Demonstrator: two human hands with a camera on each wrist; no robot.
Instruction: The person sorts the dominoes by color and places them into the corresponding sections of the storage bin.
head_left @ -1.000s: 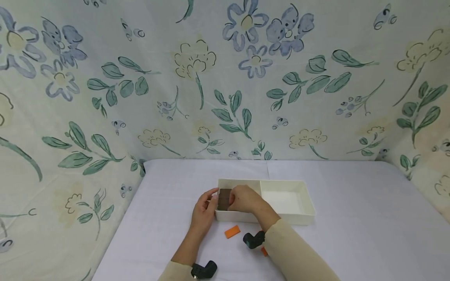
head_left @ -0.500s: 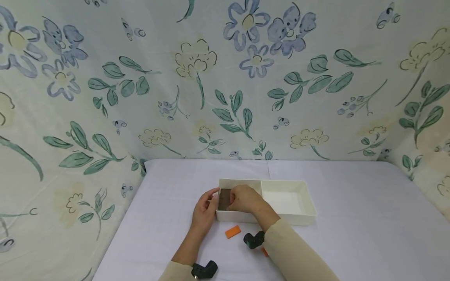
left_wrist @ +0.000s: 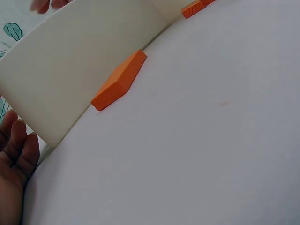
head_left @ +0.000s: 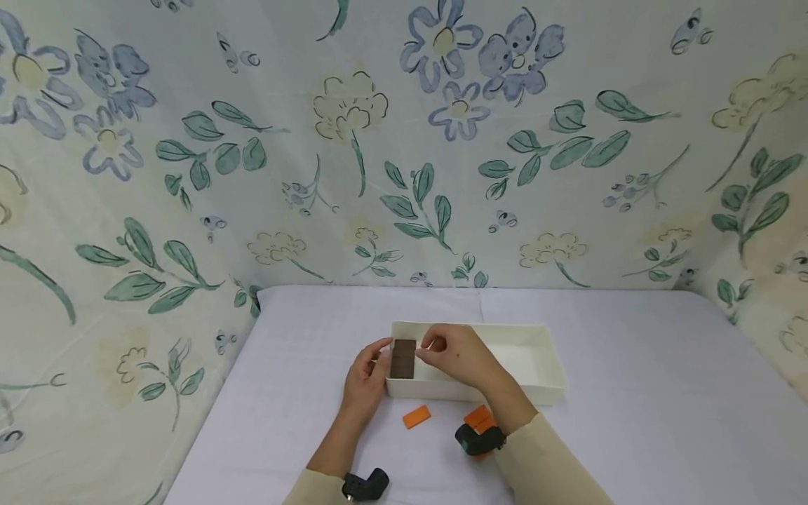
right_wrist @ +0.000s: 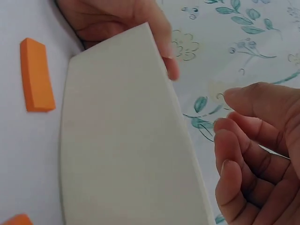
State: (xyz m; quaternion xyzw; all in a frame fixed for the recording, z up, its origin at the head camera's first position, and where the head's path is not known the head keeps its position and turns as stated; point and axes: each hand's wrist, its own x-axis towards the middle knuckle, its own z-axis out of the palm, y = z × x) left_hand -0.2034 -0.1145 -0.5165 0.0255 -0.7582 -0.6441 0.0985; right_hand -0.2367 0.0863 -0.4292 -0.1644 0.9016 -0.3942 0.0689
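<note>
Dark brown rectangular blocks [head_left: 403,359] lie together at the left end of a white divided box [head_left: 476,393]. My left hand [head_left: 367,375] rests against the box's left end, thumb and index fingertip near the rim. Above the left compartment, just right of the brown blocks, is my right hand [head_left: 457,354]. In the right wrist view, the right hand's thumb [right_wrist: 255,101] and loosely bent fingers hold nothing. The right hand hides the box's divider.
An orange block [head_left: 416,416] lies on the white cloth in front of the box. Several more orange blocks [head_left: 480,415] lie to its right, partly covered by the right wrist's black camera [head_left: 480,442]. A floral curtain [head_left: 404,140] hangs behind.
My right hand has let go of the brown blocks, risen and moved right. More orange blocks now show beside its wrist. The left hand keeps its place.
</note>
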